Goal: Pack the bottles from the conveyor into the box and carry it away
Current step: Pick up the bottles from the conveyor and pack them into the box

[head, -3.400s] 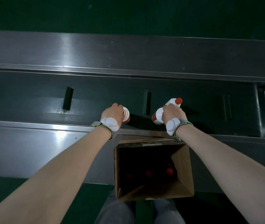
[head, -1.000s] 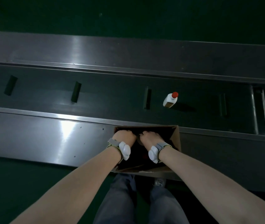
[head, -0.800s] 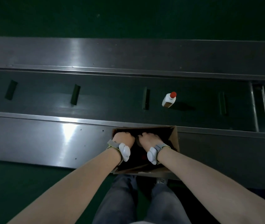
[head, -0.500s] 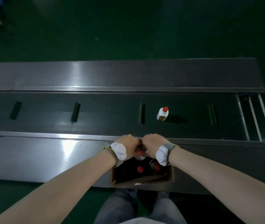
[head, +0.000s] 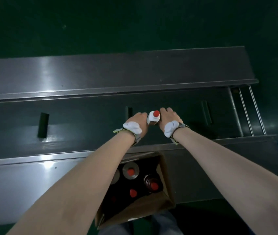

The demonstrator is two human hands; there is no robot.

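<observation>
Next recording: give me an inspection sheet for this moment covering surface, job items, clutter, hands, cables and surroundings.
Surface: dark conveyor belt between steel side rails, with raised cleats across it.
Job's things: one white bottle with a red cap upright on the belt; open cardboard box below the near rail, with several red-capped bottles standing inside.
Clutter: nothing seen.
Hands: left hand and right hand on either side of the belt bottle; whether they grip it cannot be told. Both wrists carry strapped white devices.
Cables: nothing seen.
Surroundings: green floor; blue object at the right edge.
</observation>
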